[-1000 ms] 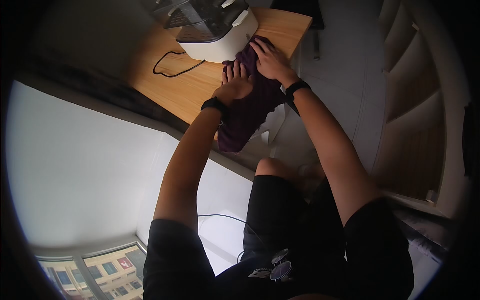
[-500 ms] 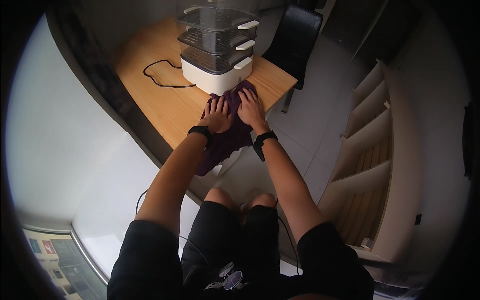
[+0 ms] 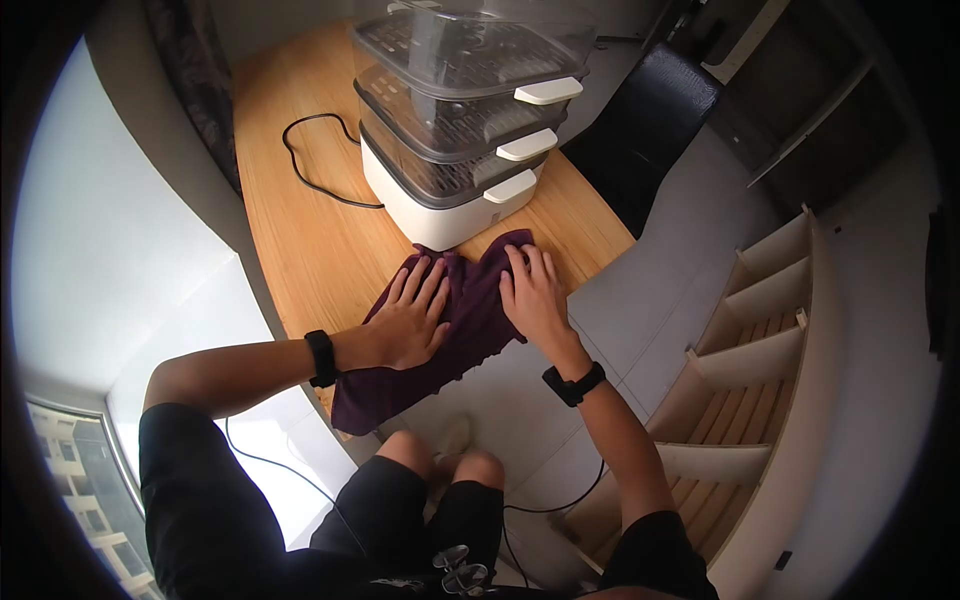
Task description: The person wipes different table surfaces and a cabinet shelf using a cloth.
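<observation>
A dark purple cloth [image 3: 440, 345] lies along the front edge of the wooden table [image 3: 300, 250], and its near part hangs over that edge. My left hand [image 3: 405, 325] rests flat on the cloth, fingers stretched forward. On the cloth's right end lies my right hand [image 3: 537, 295], its fingers apart and slightly bent. Just beyond the fingertips stands a tiered food steamer [image 3: 450, 215] with a white base and clear, grey-tinted trays with white handles. The cloth's far edge reaches close to the base; whether they touch I cannot tell.
A black cord [image 3: 310, 180] loops over the table left of the steamer. Behind the table's right side stands a black chair [image 3: 650, 125]. A wooden shelf unit [image 3: 740, 370] is on the right, and a pale ledge [image 3: 200, 330] borders the left.
The view has moved closer to the table. My hands have moved farther apart, my left elbow has swung outward, and the cloth now lies more spread out along the table edge.
</observation>
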{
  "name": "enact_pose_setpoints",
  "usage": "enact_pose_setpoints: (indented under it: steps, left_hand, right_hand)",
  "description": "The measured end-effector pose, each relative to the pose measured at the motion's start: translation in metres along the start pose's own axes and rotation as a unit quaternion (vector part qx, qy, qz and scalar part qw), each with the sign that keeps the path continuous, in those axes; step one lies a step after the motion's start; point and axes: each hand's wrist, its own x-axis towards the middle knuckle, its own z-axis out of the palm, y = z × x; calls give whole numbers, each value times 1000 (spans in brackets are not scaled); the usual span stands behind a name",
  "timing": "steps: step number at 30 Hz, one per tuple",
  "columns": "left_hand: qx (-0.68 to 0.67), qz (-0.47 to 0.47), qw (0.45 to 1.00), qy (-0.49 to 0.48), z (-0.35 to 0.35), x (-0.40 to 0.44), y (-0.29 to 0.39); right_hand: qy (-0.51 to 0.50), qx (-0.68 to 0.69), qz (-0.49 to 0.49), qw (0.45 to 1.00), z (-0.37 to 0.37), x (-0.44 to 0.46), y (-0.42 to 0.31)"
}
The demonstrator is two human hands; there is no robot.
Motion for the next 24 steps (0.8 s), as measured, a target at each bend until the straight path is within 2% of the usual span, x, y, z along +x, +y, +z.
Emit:
enact_pose_setpoints:
  steps: [3,5,7,9,12,13,14,17,18,21,24]
  left_hand:
    - [14,-13,1000,-9,-12,1,7]
    - [6,-34,999,2,-16,2,14]
    - [16,-50,999,-9,-26,4,21]
    - [81,-20,996,38,-26,6,23]
    - [17,-90,993,-74,-48,7,32]
    - [-8,-119,989,-91,-52,4,35]
    - [38,-111,993,-17,-52,-3,37]
    - [1,-190,974,-123,-83,-13,51]
    - [-25,-209,969,-126,-88,-20,53]
    - [-121,-206,947,-212,-133,-37,61]
    - [-169,-221,942,-188,-186,-64,75]
  right_hand:
    - [-2,-7,-1,1000,-9,6,10]
    - [-75,32,17,996,-10,12,18]
    - [-93,31,-22,995,-8,18,27]
    - [-153,-4,-21,988,-20,24,31]
    - [-162,-14,-23,986,-45,27,41]
    - [-168,6,-12,986,-60,32,41]
    - [-174,25,0,984,-76,36,40]
    - [-199,141,-9,970,-136,54,20]
    - [-215,175,-15,961,-155,60,11]
    - [-219,253,-68,940,-209,83,-23]
    - [-242,287,-84,923,-240,100,-48]
